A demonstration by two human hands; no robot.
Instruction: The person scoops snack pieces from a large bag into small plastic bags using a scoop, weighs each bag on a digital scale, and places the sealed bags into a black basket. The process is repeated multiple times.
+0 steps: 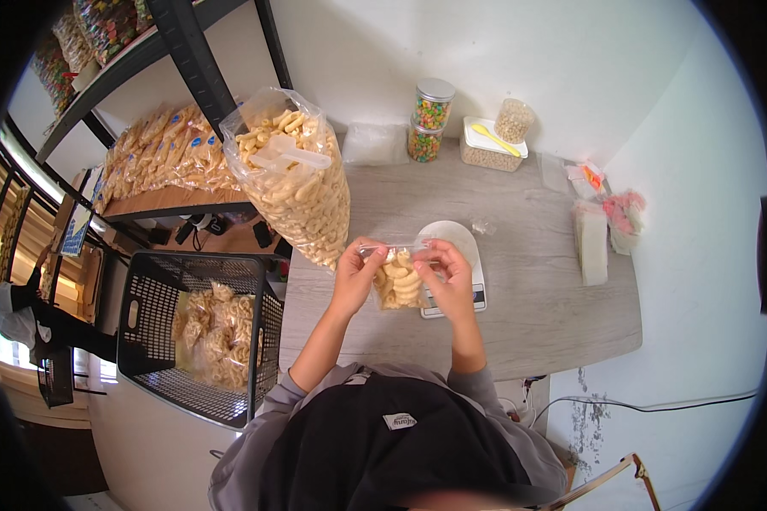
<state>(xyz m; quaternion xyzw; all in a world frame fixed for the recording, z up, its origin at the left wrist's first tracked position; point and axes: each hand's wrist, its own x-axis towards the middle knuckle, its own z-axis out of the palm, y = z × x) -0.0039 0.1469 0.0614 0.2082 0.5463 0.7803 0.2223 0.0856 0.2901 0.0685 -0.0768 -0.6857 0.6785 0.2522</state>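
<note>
A small clear plastic bag of curved, pale yellow snack pieces (399,285) hangs between my two hands. My left hand (360,271) pinches its upper left corner, and my right hand (446,273) grips the upper right corner. Behind the bag and my right hand lies a white kitchen scale (477,268) with a round plate, partly covered. To the left stands a large open plastic sack of the same kind of snacks (300,204), with a translucent plastic scoop (291,155) lying on top.
A black plastic crate (195,259) with filled bags stands left of the table (530,255). Jars of colourful pieces (431,118), a lidded container (491,151) with a yellow spoon and a stack of small bags (590,249) are on the table. Another person (57,319) is at far left.
</note>
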